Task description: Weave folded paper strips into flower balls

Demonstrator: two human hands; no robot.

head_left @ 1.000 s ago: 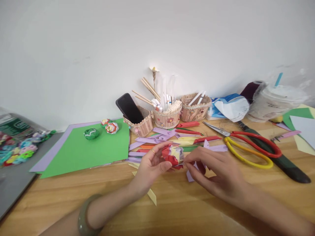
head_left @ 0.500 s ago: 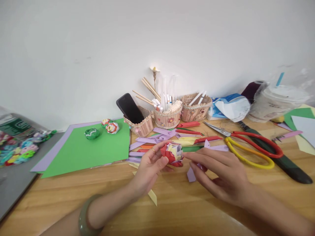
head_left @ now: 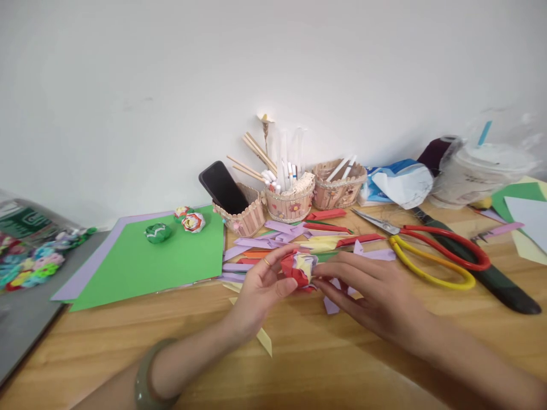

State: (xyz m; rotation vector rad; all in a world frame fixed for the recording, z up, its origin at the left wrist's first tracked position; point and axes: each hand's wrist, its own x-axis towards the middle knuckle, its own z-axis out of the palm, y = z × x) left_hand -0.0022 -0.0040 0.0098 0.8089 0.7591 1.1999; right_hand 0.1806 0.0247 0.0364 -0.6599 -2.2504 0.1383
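Observation:
A folded paper ball (head_left: 302, 269) with red, white, yellow and purple strips is held above the wooden table. My left hand (head_left: 265, 289) grips it from the left, the thumb in front and the fingers behind. On the other side, my right hand (head_left: 370, 290) has its thumb and fingertips pinched at the ball's right edge. A purple paper strip (head_left: 331, 304) shows below the right fingers; whether it joins the ball I cannot tell. Behind both hands lie folded strips of purple, red, yellow and green paper (head_left: 282, 230). A yellow strip (head_left: 264, 341) lies beneath my left wrist.
Green paper (head_left: 149, 273) at left bears several small paper balls (head_left: 157, 233). Decorated baskets (head_left: 290, 205) stand along the wall, one holding a phone (head_left: 224, 188). Scissors with red and yellow handles (head_left: 444, 250) lie at right, before a lidded cup (head_left: 487, 171).
My right hand has moved slightly left, and its thumb and fingers have closed in on the paper ball's right edge. The ball has turned a little in my left hand.

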